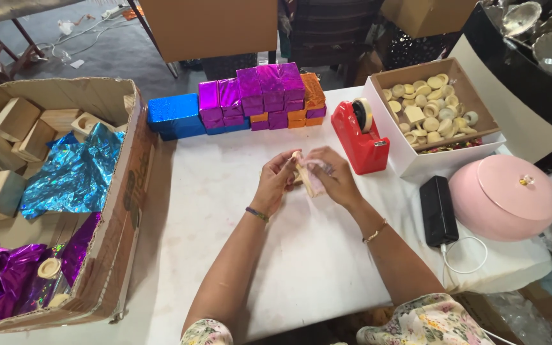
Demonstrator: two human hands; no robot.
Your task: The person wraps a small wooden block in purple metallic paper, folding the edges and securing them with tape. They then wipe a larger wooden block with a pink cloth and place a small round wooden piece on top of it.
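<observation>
Hands met mid-table — left hand [275, 181] and right hand [331, 177] both gripped a small wooden block [303, 174] against pale pink wrap [315, 185]; wrapping step, next fold needing firm pinching.

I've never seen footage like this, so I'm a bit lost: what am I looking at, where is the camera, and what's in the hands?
There is no machine here. One camera sits on a person's head and looks down at their own two bare hands above a white table. The left hand and right hand together hold a small wooden block with a bit of pale pink wrapping. Behind them stands a row of foil-wrapped blocks in blue, purple and orange. A red tape dispenser stands to the right, beside a white box of wooden rings. A cardboard box to the left holds plain wooden blocks and foil sheets.
</observation>
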